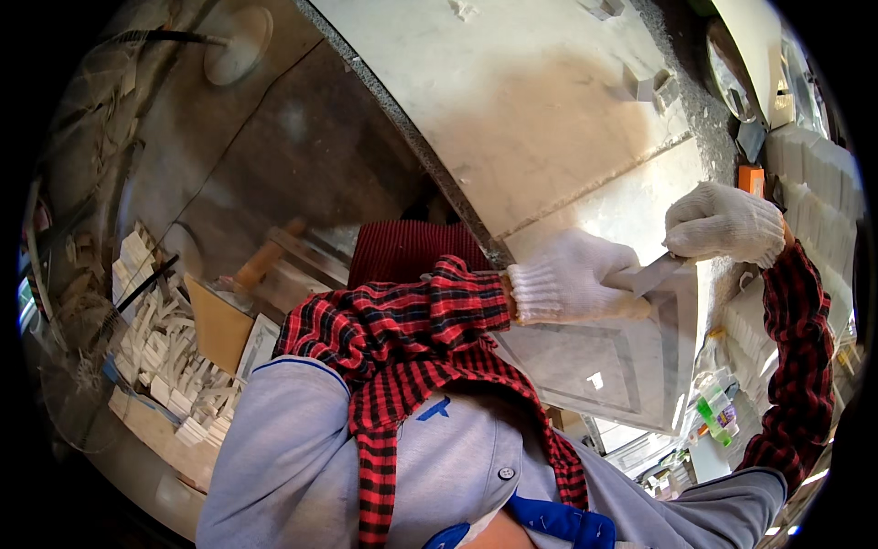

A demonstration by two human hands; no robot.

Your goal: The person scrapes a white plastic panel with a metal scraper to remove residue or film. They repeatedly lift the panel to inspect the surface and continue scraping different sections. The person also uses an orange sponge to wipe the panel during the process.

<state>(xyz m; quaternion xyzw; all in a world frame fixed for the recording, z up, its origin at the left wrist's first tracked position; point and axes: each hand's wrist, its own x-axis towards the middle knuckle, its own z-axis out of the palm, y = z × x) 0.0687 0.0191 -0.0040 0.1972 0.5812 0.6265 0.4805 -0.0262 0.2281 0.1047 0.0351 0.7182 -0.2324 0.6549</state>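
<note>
Both of my hands wear white knitted gloves. My left hand (585, 279) is closed at the end of a short, flat grey strip (657, 273), above the table edge. My right hand (722, 224) pinches the strip's other end, with fingers curled and knuckles up. The strip runs slantwise between the two hands; I cannot make out its material. Under and beside them is a pale, see-through panel (585, 366) with a grey band inside its border. My left hand covers part of it.
A pale stone-like tabletop (567, 110) with a dark edge and a seam extends ahead. Small bent metal pieces (645, 84) lie on its far right. White stacks (814, 210) and an orange box (751, 180) stand right, a bottle (718, 407) below. White strips (169, 339) fill a box at left.
</note>
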